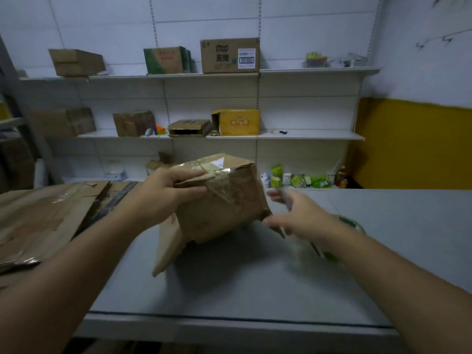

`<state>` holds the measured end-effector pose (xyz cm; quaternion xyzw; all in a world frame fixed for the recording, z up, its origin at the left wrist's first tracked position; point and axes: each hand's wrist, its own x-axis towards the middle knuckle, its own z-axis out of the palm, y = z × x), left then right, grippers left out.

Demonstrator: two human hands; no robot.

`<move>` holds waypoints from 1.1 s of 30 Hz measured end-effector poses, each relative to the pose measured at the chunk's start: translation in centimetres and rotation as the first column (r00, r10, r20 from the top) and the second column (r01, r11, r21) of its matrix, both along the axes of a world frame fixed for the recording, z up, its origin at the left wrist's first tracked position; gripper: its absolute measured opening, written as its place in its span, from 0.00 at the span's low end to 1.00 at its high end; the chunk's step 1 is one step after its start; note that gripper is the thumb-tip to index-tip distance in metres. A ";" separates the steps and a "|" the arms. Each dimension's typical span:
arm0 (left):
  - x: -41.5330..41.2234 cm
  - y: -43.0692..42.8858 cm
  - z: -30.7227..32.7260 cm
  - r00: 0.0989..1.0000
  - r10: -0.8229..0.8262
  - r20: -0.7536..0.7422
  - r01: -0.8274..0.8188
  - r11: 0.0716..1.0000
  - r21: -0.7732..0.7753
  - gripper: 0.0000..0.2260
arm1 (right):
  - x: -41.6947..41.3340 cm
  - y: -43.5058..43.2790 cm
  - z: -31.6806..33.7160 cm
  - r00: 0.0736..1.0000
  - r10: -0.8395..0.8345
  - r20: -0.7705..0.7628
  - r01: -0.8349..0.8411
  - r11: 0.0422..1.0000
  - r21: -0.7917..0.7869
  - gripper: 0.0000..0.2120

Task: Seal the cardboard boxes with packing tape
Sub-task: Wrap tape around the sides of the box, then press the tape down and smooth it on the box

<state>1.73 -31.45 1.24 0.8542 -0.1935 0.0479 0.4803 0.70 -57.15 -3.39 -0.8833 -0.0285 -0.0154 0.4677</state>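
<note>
A worn brown cardboard box (219, 203) is tilted up off the grey table (242, 284), with old clear tape across its top and loose flaps hanging below. My left hand (166, 192) grips the box's upper left edge, thumb on top and fingers on the side. My right hand (296, 213) is blurred, fingers spread, just to the right of the box's lower right corner; whether it touches the box is unclear. A roll of packing tape (353, 224) with green markings lies on the table behind my right wrist, partly hidden.
Flattened cardboard (48, 215) is piled on the table's left side. White wall shelves (306, 135) behind hold several boxes, among them a yellow box (237, 122). Small green packages (301, 178) sit beyond the table's far edge.
</note>
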 end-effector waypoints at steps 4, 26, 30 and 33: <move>-0.1 0.7 -0.3 0.999 -0.024 0.037 0.015 0.976 0.219 0.15 | 1.1 0.4 -1.8 0.953 -0.134 0.270 0.199 0.953 -0.229 0.13; -2.8 -5.8 -2.6 0.943 -0.054 0.329 -0.267 0.472 0.840 0.29 | -1.8 -16.5 -7.3 0.849 -0.422 0.319 0.518 0.542 -0.662 0.11; -5.5 -11.0 -4.7 0.828 -0.098 0.552 -0.205 0.864 0.460 0.19 | -2.0 -17.0 -8.0 0.830 -0.435 0.348 0.541 0.478 -0.692 0.14; -6.5 -15.2 -7.7 0.984 -0.071 0.163 -0.001 0.914 0.405 0.13 | -2.0 -17.2 -8.4 0.813 -0.442 0.379 0.567 0.449 -0.691 0.16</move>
